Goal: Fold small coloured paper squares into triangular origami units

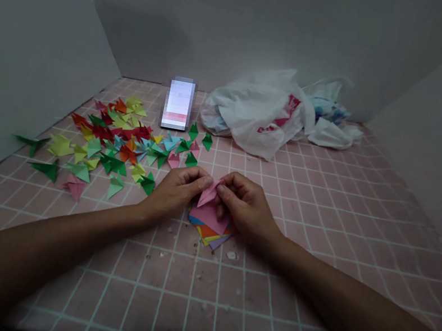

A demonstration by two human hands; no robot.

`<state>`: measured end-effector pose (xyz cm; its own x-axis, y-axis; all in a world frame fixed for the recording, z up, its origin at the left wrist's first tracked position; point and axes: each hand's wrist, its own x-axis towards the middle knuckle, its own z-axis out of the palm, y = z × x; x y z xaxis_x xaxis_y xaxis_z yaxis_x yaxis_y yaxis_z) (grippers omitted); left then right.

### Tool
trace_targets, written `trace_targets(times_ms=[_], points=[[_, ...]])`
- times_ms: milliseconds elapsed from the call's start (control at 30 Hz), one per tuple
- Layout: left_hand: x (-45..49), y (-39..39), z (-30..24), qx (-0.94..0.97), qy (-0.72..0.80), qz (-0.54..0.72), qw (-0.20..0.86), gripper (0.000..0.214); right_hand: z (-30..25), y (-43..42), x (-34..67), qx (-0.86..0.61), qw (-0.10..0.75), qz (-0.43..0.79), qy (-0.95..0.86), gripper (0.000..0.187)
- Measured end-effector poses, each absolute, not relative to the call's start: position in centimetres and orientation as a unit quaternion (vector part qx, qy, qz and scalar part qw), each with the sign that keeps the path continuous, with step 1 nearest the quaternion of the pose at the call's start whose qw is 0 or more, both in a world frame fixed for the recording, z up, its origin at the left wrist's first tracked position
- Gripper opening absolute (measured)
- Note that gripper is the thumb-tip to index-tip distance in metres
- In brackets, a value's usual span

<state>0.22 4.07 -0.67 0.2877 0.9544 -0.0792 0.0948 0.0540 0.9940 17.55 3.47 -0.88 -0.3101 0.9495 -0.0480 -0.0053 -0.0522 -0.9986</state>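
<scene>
1. Pinching a pink folded paper (209, 193) between them, the left hand (177, 189) and right hand (245, 204) meet at the centre of the view, fingertips closed narrow on the piece from 9 and 3 o'clock.
2. The piece is held just above a stack of coloured paper sheets (210, 226), whose corners fan out toward 6 o'clock below the hands.
3. Open room lies from 3 to 5 o'clock of the hands, a bare stretch of floor reaching to the right wall (433, 146). Toward 6 o'clock the floor is free apart from small crumbs (231, 255).
4. At 9 to 11 o'clock a spread of folded paper pieces (114, 141) covers the floor up to the left wall (16, 66); the nearest pieces lie just beside the left hand.
5. At 12 o'clock a phone (179, 103) stands near the back wall, and at 1 o'clock a heap of white plastic bags (273, 112) lies well apart from the hands.
6. The surface is a floor of pink tiles (323, 218) with pale grout lines, closed in by grey walls on three sides under dim light.
7. The pink piece's long axis runs from 7 to 1 o'clock, its pointed tip up toward 1 o'clock between the fingertips.
</scene>
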Motion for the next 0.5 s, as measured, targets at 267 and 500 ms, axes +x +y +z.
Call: trace_targets(times_ms=[267, 500], points=[[0.35, 4.14, -0.52, 0.602, 0.468, 0.377, 0.526, 0.023, -0.81, 3.22, 17.46, -0.431, 0.41, 0.589, -0.548, 0.016], [0.49, 4.02, -0.39, 0.617, 0.474, 0.381, 0.5, 0.019, -0.78, 3.15, 17.51, -0.416, 0.405, 0.602, -0.548, 0.017]])
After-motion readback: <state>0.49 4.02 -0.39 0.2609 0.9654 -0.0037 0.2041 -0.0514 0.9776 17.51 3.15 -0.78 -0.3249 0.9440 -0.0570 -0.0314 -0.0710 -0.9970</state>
